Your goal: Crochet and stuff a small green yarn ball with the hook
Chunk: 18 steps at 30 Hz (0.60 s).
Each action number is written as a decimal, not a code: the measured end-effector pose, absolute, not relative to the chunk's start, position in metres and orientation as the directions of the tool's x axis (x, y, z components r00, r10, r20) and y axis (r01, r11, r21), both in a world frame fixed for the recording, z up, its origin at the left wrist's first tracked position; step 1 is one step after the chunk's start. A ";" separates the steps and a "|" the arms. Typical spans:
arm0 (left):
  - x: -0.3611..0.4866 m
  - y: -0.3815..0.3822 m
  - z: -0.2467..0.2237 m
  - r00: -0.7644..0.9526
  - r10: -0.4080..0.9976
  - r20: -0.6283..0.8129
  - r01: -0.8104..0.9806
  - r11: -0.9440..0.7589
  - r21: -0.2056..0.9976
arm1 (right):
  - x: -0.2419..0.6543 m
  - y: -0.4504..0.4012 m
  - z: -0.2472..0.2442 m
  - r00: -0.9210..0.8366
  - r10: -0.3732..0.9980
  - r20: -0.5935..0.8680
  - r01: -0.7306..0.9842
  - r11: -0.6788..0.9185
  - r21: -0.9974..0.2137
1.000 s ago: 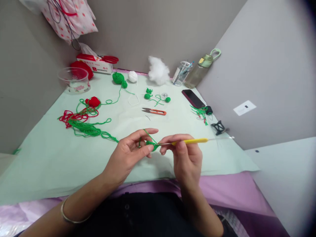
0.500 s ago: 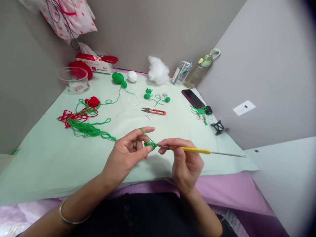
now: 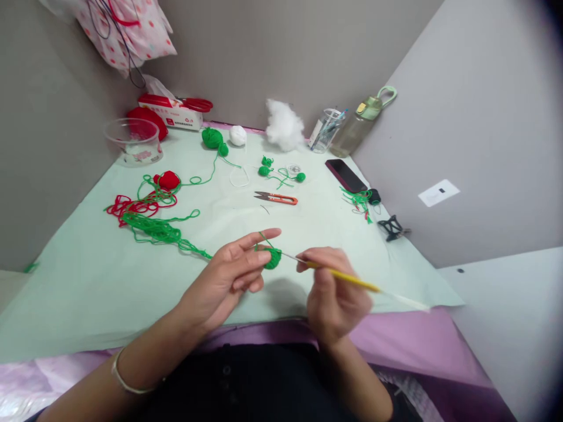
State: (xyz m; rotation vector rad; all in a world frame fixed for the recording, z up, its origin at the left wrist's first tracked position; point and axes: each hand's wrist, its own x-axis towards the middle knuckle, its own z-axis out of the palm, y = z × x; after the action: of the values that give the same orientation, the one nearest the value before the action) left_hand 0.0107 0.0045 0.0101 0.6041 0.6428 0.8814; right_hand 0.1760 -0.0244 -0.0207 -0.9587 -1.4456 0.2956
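Head view: the left hand's [image 3: 229,272] grip is now turning the green piece [image 3: 273,259] face-out, pinching its side above the surface [image 3: 109,281]; the right hand [image 3: 336,299] is clamping the hook [image 3: 347,278], its tail dipping lower, seemingly giving the tip a clearer edge.

One head-worn camera looked forward and down.
It sat close above the left hand [image 3: 231,272] and right hand [image 3: 334,296], taking in the tabletop [image 3: 109,281] to the grey wall [image 3: 281,53].
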 end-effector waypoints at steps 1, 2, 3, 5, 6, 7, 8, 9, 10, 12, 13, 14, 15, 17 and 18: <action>0.010 0.005 0.011 0.472 0.846 -0.248 -0.513 0.493 0.703 | 0.176 -0.023 -0.018 0.214 0.735 0.643 0.255 0.593 -0.763; 0.010 0.006 0.011 0.460 0.856 -0.236 -0.520 0.475 0.709 | 0.176 -0.021 -0.015 0.233 0.772 0.592 0.155 0.571 -0.806; 0.010 0.006 0.011 0.452 0.864 -0.222 -0.518 0.457 0.723 | 0.175 -0.019 -0.013 0.227 0.800 0.555 0.083 0.552 -0.830; 0.012 0.004 0.010 0.443 0.877 -0.186 -0.496 0.413 0.764 | 0.173 -0.017 -0.011 0.176 0.835 0.521 0.035 0.523 -0.852; 0.013 0.003 0.009 0.434 0.885 -0.170 -0.481 0.388 0.786 | 0.172 -0.017 -0.011 0.163 0.841 0.516 0.045 0.516 -0.855; 0.015 0.002 0.007 0.422 0.893 -0.159 -0.464 0.363 0.808 | 0.171 -0.018 -0.012 0.158 0.840 0.519 0.068 0.515 -0.854; 0.016 0.001 0.006 0.402 0.903 -0.152 -0.449 0.339 0.827 | 0.170 -0.019 -0.014 0.154 0.833 0.532 0.102 0.522 -0.847; 0.017 0.001 0.005 0.376 0.915 -0.146 -0.441 0.316 0.840 | 0.170 -0.020 -0.015 0.143 0.818 0.558 0.153 0.539 -0.829; 0.018 0.000 0.004 0.350 0.925 -0.145 -0.443 0.300 0.845 | 0.170 -0.022 -0.017 0.123 0.792 0.598 0.224 0.565 -0.794; 0.018 0.000 0.003 0.338 0.926 -0.169 -0.470 0.322 0.822 | 0.170 -0.025 -0.020 0.045 0.726 0.687 0.384 0.622 -0.682; 0.017 0.001 0.003 0.364 0.911 -0.195 -0.489 0.365 0.792 | 0.171 -0.026 -0.020 0.006 0.694 0.720 0.441 0.645 -0.625; 0.016 0.002 0.003 0.404 0.887 -0.225 -0.503 0.421 0.755 | 0.172 -0.026 -0.020 -0.011 0.673 0.739 0.468 0.657 -0.591; 0.015 0.004 0.003 0.446 0.859 -0.252 -0.512 0.476 0.715 | 0.174 -0.026 -0.020 0.008 0.670 0.742 0.461 0.656 -0.597; 0.012 0.007 0.004 0.493 0.826 -0.273 -0.527 0.533 0.662 | 0.176 -0.024 -0.017 0.114 0.714 0.691 0.336 0.627 -0.703; 0.011 0.009 0.004 0.487 0.832 -0.266 -0.539 0.526 0.658 | 0.177 -0.022 -0.015 0.171 0.750 0.639 0.230 0.600 -0.766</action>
State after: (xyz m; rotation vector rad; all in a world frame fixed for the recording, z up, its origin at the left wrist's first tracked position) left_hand 0.0113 0.0087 0.0040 0.5387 0.6151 0.8840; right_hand 0.1774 -0.0220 -0.0151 -0.9083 -1.3893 0.4529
